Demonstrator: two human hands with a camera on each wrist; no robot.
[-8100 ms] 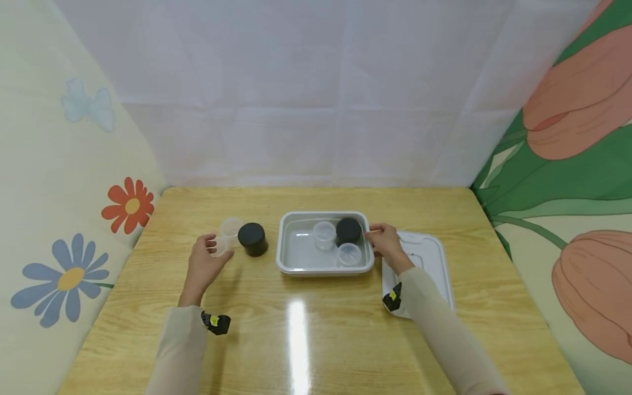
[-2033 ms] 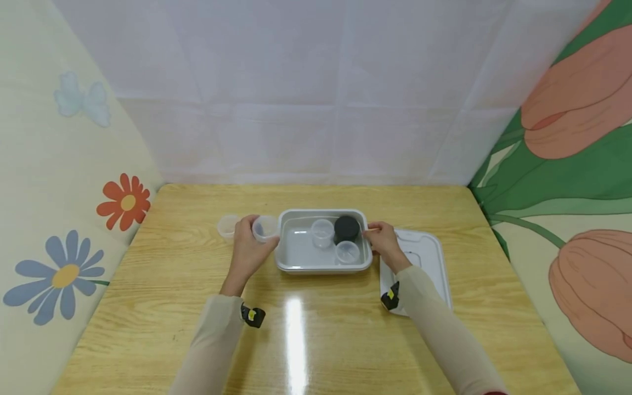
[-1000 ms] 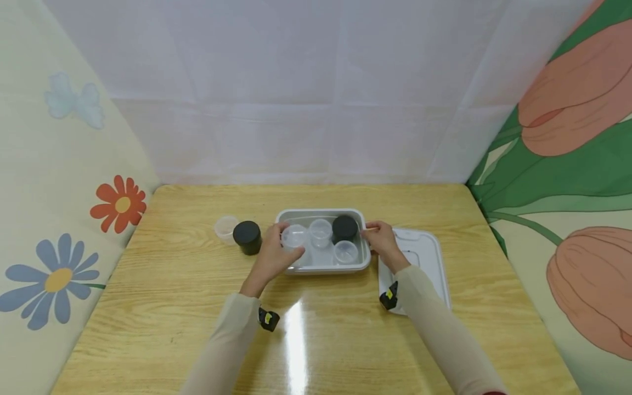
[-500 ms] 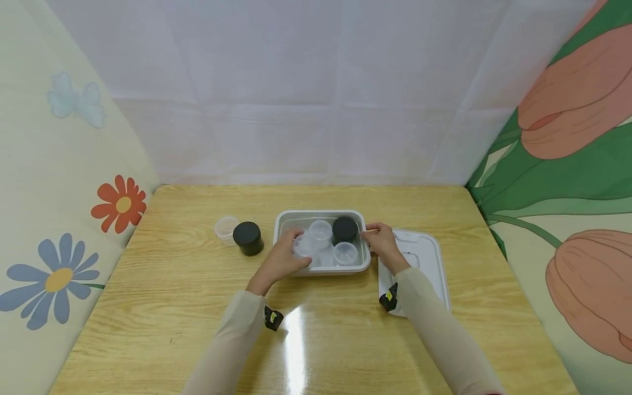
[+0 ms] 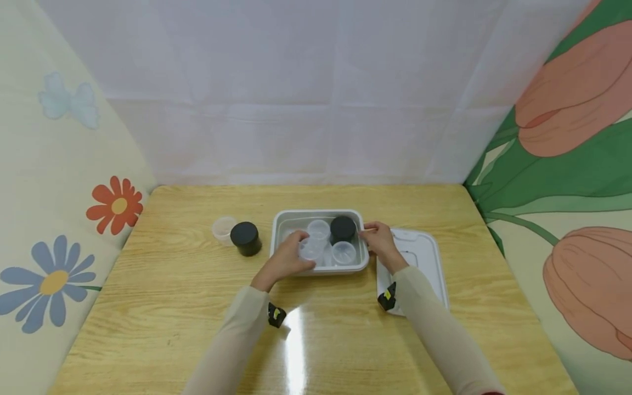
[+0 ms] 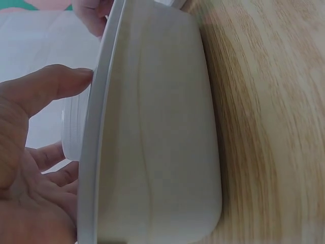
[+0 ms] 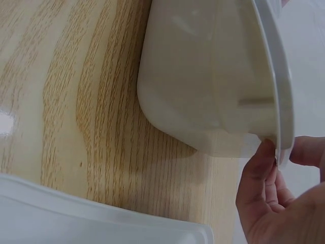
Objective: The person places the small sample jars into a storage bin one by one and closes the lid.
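while the tub (image 5: 316,212) is pinched at one end, a clear cup (image 5: 310,250) is held inside it

since both hands work near its middle, the wooden table (image 5: 173,307) carries everything in one loose row, which i take to be for easy reach. the tub stands at the centre of that row, its long side toward the person, a lie that seems to leave its top open to either hand. just to its right lies the white lid (image 5: 419,249), partly under the right forearm (image 5: 436,323); set aside there, it keeps off the tub's opening.

the right hand (image 5: 381,244) has thumb and fingers clamped on the rim at the tub's right end, probably to stop it sliding. the left hand (image 5: 286,259) reaches over the near wall, thumb and fingers curved around the clear cup's sides, at the near middle of the tub. whether the cup's base meets the floor, i cannot tell.

the inner black jar (image 5: 343,228) stands in the far right corner; the outer black jar (image 5: 246,238) is on the table, left of the tub. beside the inner jar sits the far cup (image 5: 318,228), with the corner cup (image 5: 343,253) at the near right. so closely set, they likely brace one another. the outside cup (image 5: 223,229) stands just left of the outer jar.
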